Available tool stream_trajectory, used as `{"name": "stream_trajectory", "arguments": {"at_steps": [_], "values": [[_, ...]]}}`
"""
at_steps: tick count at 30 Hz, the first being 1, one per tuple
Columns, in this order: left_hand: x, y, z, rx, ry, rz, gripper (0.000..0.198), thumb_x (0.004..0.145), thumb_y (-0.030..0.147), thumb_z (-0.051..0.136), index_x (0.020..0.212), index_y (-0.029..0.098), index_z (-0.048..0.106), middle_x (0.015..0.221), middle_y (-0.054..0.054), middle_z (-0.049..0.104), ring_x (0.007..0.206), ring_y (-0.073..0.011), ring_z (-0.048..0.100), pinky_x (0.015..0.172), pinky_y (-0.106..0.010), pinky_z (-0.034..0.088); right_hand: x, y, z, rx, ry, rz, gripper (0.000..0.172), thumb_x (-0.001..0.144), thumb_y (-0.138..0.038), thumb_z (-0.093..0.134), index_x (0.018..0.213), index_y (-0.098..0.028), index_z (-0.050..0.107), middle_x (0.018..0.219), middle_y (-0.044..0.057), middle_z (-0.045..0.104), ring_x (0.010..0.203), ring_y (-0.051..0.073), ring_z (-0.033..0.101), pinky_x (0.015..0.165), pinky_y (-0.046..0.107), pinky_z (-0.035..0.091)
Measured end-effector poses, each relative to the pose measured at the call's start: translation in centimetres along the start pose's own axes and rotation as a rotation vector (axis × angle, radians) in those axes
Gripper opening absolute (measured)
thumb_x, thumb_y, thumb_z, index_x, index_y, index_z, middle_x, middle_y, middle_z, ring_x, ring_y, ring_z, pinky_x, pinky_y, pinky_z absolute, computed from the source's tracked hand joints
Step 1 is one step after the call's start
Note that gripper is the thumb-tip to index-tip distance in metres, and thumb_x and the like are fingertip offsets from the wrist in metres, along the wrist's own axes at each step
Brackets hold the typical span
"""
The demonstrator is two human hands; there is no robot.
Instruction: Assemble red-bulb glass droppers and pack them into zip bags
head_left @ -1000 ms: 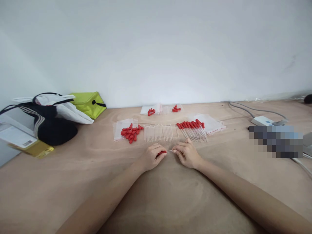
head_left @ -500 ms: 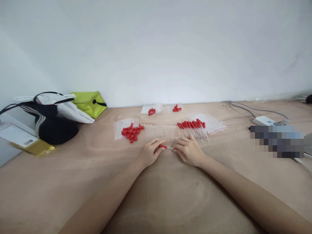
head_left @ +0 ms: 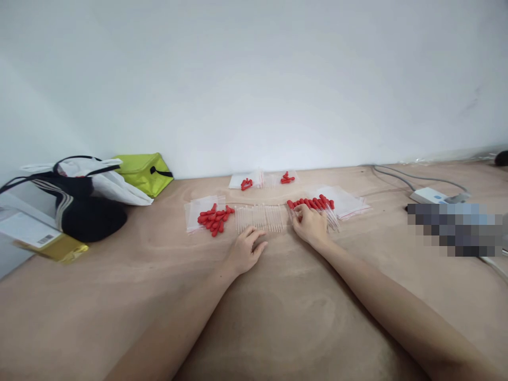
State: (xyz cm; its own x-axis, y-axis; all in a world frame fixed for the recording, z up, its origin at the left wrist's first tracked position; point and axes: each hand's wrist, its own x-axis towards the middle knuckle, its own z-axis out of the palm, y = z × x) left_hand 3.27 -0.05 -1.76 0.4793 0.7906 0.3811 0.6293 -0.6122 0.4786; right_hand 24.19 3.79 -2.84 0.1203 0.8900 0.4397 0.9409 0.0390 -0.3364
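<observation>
White wall [head_left: 262, 84] is met by the far edge of a wooden desk [head_left: 301, 328]. One change is found: the red-bulbed piece gripped half a second earlier between left hand [head_left: 246, 251] and right hand [head_left: 313, 225] is no longer held by both. The left hand is recorded empty, fingers loosely parted, just short of the row of clear tubes [head_left: 257, 216]. The right hand is found shifted to the row of red-bulbed droppers [head_left: 321, 201], fingers curled; whether anything is pinched cannot be told. Fitting of that piece is judged complete, its laying down under way. Loose red bulbs [head_left: 215, 218] are piled beside the tubes, toward the desk's left edge.
</observation>
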Motion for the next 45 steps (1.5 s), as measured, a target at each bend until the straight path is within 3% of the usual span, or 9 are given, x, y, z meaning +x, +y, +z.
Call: {"name": "stream_trajectory", "arguments": {"at_steps": [5, 11, 20, 23, 26, 31, 36, 41, 45], "values": [[0.0, 0.1, 0.0, -0.018, 0.003, 0.006, 0.016, 0.079, 0.019, 0.049, 0.094, 0.017, 0.055, 0.087, -0.005, 0.052, 0.075, -0.0141, 0.053, 0.068, -0.027, 0.045, 0.5, 1.0, 0.0, -0.012, 0.060, 0.041, 0.023, 0.075, -0.031, 0.043, 0.088, -0.018, 0.056, 0.072, 0.004, 0.064, 0.076, 0.021, 0.055, 0.073, 0.034, 0.024], [0.0, 0.0, -0.1, -0.012, -0.020, 0.003, 0.013, 0.080, 0.018, 0.048, 0.090, 0.016, 0.057, 0.087, -0.005, 0.053, 0.074, -0.0139, 0.053, 0.067, -0.027, 0.044, 0.4, 1.8, -0.3, -0.078, 0.004, 0.092, 0.029, 0.077, -0.038, 0.039, 0.091, -0.018, 0.055, 0.071, 0.005, 0.063, 0.074, 0.022, 0.055, 0.073, 0.036, 0.023], [0.2, -0.1, 0.1, 0.069, 0.053, -0.002, 0.010, 0.079, 0.019, 0.050, 0.084, 0.017, 0.059, 0.082, -0.003, 0.054, 0.074, -0.0139, 0.053, 0.068, -0.026, 0.042, 1.0, -0.4, -0.3, -0.104, -0.080, 0.047, 0.025, 0.074, -0.036, 0.043, 0.074, -0.018, 0.061, 0.077, 0.007, 0.064, 0.079, 0.022, 0.053, 0.077, 0.038, 0.022], [0.5, -1.1, -1.0, 0.285, 0.176, -0.086, 0.013, 0.079, 0.025, 0.051, 0.074, 0.018, 0.060, 0.077, -0.003, 0.056, 0.076, -0.0171, 0.052, 0.071, -0.030, 0.039, 1.4, -1.2, -0.1, -0.148, -0.140, 0.075, 0.027, 0.074, -0.036, 0.043, 0.073, -0.017, 0.063, 0.076, 0.009, 0.064, 0.079, 0.023, 0.054, 0.076, 0.039, 0.023], [0.8, -2.6, -3.0, 0.532, 0.301, -0.282, 0.015, 0.075, 0.029, 0.055, 0.067, 0.018, 0.059, 0.077, -0.005, 0.057, 0.080, -0.0222, 0.052, 0.071, -0.033, 0.036, 1.7, -1.7, -0.1, -0.193, -0.174, 0.078, 0.029, 0.074, -0.034, 0.043, 0.075, -0.014, 0.064, 0.076, 0.012, 0.064, 0.077, 0.024, 0.055, 0.075, 0.040, 0.024], [1.1, -4.4, -5.2, 0.688, 0.290, -0.477, 0.015, 0.074, 0.034, 0.054, 0.078, 0.020, 0.061, 0.085, -0.007, 0.056, 0.088, -0.0259, 0.049, 0.071, -0.035, 0.033, 1.9, -2.3, 0.1, -0.236, -0.155, 0.028, 0.029, 0.076, -0.025, 0.040, 0.073, -0.010, 0.065, 0.075, 0.017, 0.064, 0.074, 0.026, 0.056, 0.075, 0.042, 0.023], [2.5, -5.0, -5.2, 0.748, 0.267, -0.519, 0.024, 0.075, 0.040, 0.050, 0.084, 0.022, 0.062, 0.090, -0.008, 0.055, 0.091, -0.0269, 0.046, 0.074, -0.037, 0.030, 1.6, -2.4, 0.1, -0.246, -0.169, -0.001, 0.028, 0.077, -0.017, 0.038, 0.076, -0.008, 0.064, 0.075, 0.019, 0.063, 0.074, 0.027, 0.055, 0.072, 0.041, 0.023], [4.3, -5.8, -4.5, 0.780, 0.241, -0.540, 0.028, 0.075, 0.043, 0.050, 0.077, 0.019, 0.064, 0.091, -0.011, 0.054, 0.092, -0.0295, 0.044, 0.076, -0.041, 0.029, 0.2, -1.6, -1.3, -0.234, -0.059, -0.096, 0.026, 0.079, -0.014, 0.033, 0.081, -0.009, 0.059, 0.081, 0.017, 0.062, 0.080, 0.027, 0.052, 0.070, 0.038, 0.023], [4.7, -5.8, -4.5, 0.775, 0.272, -0.528, 0.025, 0.077, 0.035, 0.048, 0.077, 0.017, 0.065, 0.090, -0.012, 0.054, 0.092, -0.0298, 0.044, 0.077, -0.043, 0.029, -1.3, -0.5, -2.3, -0.164, 0.029, -0.173, 0.026, 0.085, -0.023, 0.031, 0.081, -0.012, 0.054, 0.081, 0.013, 0.059, 0.080, 0.024, 0.048, 0.070, 0.036, 0.024]]}}
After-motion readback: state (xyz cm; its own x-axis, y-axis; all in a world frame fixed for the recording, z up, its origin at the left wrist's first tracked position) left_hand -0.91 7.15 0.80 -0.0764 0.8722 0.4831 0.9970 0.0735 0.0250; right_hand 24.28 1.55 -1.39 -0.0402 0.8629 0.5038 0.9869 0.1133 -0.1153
